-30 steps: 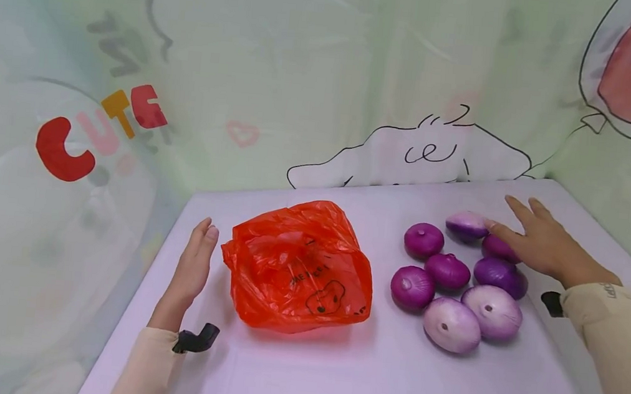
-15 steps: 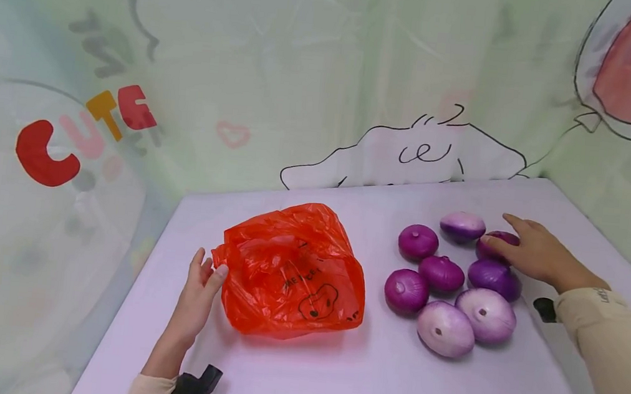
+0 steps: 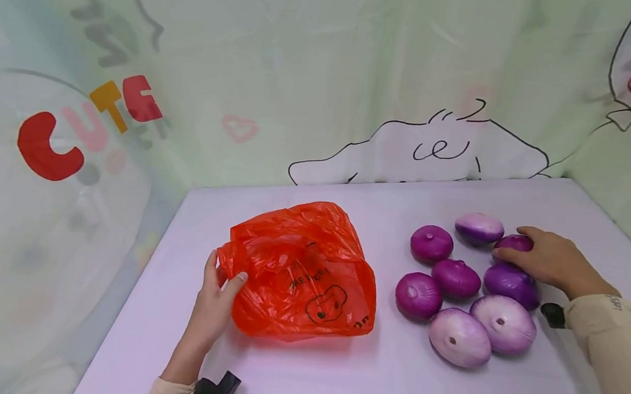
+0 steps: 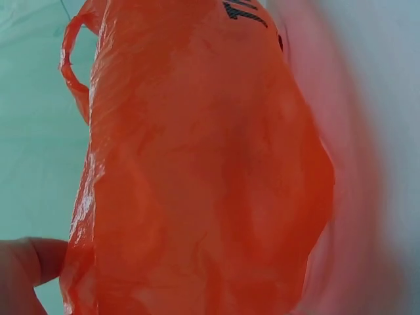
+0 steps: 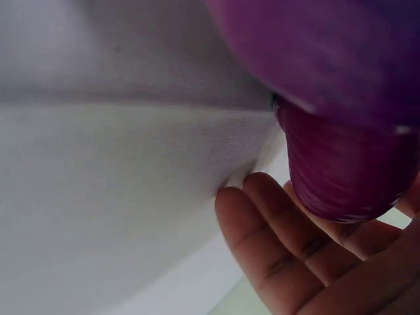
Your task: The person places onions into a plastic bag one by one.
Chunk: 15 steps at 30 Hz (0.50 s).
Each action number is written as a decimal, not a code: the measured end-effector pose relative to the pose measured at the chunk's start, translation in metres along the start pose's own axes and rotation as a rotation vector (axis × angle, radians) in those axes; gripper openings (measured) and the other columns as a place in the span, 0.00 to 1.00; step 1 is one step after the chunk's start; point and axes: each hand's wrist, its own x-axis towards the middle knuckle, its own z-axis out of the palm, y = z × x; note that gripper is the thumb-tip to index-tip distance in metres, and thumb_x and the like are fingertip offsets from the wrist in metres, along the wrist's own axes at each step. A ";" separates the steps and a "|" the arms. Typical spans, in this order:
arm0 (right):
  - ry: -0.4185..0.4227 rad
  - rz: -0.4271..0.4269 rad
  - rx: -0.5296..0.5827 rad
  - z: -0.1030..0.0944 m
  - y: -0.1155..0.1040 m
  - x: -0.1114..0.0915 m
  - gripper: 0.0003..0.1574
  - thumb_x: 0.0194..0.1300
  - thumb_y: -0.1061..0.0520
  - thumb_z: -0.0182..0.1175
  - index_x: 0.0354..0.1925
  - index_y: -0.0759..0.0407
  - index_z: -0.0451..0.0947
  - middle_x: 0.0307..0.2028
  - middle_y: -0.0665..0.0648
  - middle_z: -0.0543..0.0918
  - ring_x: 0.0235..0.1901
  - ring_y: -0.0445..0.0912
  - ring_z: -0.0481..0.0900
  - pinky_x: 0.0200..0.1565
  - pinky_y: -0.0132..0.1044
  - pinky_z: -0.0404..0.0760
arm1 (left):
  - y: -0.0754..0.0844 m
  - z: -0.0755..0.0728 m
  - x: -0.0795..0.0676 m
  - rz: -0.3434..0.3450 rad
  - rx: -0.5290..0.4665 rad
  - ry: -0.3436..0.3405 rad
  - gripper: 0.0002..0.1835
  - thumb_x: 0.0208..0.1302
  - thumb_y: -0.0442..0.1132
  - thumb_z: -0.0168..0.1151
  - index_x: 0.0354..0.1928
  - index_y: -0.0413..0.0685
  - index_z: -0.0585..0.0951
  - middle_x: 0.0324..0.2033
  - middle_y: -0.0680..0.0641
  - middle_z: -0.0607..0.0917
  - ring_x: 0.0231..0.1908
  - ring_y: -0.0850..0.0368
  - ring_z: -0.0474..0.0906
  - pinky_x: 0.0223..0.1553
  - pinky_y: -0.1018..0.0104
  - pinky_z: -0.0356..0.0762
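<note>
Onion (image 3: 516,241) at grasping stage, apparently.
Right hand (image 3: 560,262) curls round it, left hand (image 3: 214,310) pinches red bag (image 3: 307,296) by its edge; next move likely needs a clean lift.

1. The plastic bag (image 3: 298,270) was see-through red with black lettering and line drawing.
2. Four onions (image 3: 456,279) were magenta; a fifth onion (image 3: 512,287) was deep violet.
3. Two whitish onions (image 3: 460,338) had purple-tinged edges; the far onion (image 3: 478,228) was pale above, dark purple below.
4. The tabletop (image 3: 322,382) was pale lilac.
5. The backdrop (image 3: 299,64) was pale green, with red, pink and mustard letters (image 3: 28,142).
6. The sleeves (image 3: 613,339) were cream.
</note>
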 end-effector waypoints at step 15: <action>0.011 0.016 -0.006 -0.003 0.000 0.005 0.65 0.64 0.28 0.66 0.66 0.85 0.61 0.55 0.88 0.73 0.51 0.78 0.73 0.51 0.73 0.77 | -0.009 0.009 0.006 0.069 0.039 0.162 0.35 0.79 0.47 0.56 0.80 0.46 0.58 0.73 0.40 0.72 0.68 0.39 0.73 0.58 0.42 0.82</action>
